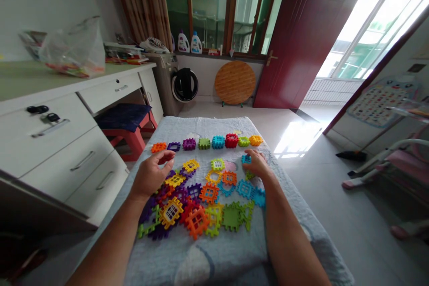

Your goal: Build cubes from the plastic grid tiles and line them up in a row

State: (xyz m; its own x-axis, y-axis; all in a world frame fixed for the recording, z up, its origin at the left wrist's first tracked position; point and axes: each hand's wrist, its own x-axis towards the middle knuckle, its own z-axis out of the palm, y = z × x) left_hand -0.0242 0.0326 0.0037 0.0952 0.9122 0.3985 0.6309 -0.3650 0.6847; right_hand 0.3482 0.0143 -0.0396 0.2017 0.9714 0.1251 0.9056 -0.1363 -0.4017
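Note:
Over the left side of the cloth-covered table (pixel 201 259), my left hand (pixel 151 174) is curled with a gap between thumb and fingers and nothing visible in it. My right hand (pixel 259 164) has its fingers on a blue interlocking block (pixel 246 159) at the right. Beyond both hands stretches a row of blocks: orange (pixel 158 147), dark purple (pixel 174 146), purple (pixel 189 144), green (pixel 204 143), blue (pixel 218 141), red (pixel 231 140), lime (pixel 243 141) and yellow (pixel 256 140). Between my arms lies a loose heap of notched pieces, including an orange window piece (pixel 197 221) and a green panel (pixel 231 216).
A white desk (pixel 100 85) stands at the left with a plastic bag (pixel 75 49) on it. Beside the table is a red stool (pixel 134 140) with a dark top. A washing machine (pixel 166 80), a round wooden board (pixel 235 82) and a red door (pixel 301 31) are farther back.

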